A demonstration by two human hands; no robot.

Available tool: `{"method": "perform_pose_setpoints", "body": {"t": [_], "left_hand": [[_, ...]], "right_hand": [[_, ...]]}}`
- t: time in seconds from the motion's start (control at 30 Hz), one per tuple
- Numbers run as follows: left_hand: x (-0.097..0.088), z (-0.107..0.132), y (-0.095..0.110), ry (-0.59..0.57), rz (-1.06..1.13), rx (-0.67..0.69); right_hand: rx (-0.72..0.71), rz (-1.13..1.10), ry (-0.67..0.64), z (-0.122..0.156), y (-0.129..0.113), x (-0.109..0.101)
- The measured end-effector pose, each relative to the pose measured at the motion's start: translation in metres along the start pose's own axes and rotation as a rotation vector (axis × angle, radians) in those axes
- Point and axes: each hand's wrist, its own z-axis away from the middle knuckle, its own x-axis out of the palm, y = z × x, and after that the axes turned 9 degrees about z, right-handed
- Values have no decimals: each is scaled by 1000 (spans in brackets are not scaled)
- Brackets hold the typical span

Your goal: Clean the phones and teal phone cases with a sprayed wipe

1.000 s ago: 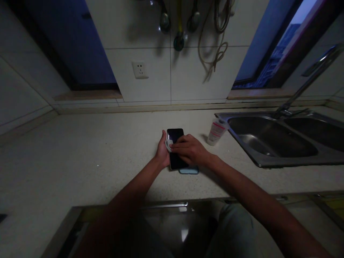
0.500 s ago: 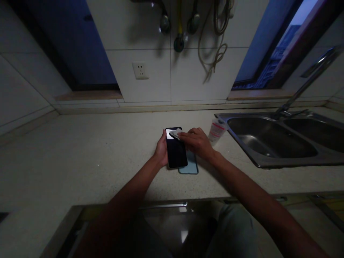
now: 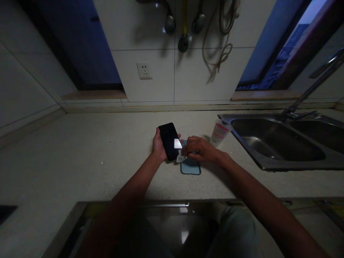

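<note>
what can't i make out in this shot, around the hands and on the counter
All in the head view:
Phone: its back, turned away and covered by the left hand.
White wipe: part of it, behind the fingers of the right hand.
Light-blue case: much of its upper part, behind the right hand.
Cup: its printing, too small and blurred.
Faucet: its upper end, cut off by the right edge.

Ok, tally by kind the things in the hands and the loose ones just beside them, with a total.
Phone: 1, in the left hand
Wipe: 1, in the right hand
Phone case: 1, on the counter
Cup: 1, on the counter
Total: 4
</note>
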Motion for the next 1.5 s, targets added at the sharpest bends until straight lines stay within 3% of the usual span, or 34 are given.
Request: {"method": "perform_pose_setpoints", "body": {"t": [0.13,0.23,0.3,0.37,0.47,0.6,0.7,0.87,0.97,1.2,1.37,1.5], "left_hand": [[0,0,1,-3,-20,18],[1,-1,0,4,-72,19],[1,-1,0,21,-107,16],[2,-1,0,43,-124,20],[1,0,1,100,-160,-31],[-3,-3,0,159,-246,-132],[-9,-8,-2,166,-313,-101],[-19,-15,-4,118,-340,-32],[-19,-17,-4,155,-336,-1],[-10,-16,-2,206,-292,139],[-16,-14,-4,123,-496,325],[-19,-14,-8,179,-599,412]], "right_hand": [[195,100,120,6,6,-3],[454,117,212,9,9,-10],[655,129,184,8,8,-17],[859,176,66,6,6,-23],[1086,269,-223,3,5,-27],[1088,193,-631,6,9,-20],[1068,116,-722,6,11,-14],[1094,145,-669,5,13,-2],[1099,147,-590,5,15,7],[1231,3,-207,3,18,22],[1201,-198,30,6,19,30],[1197,-336,181,9,18,43]]}}
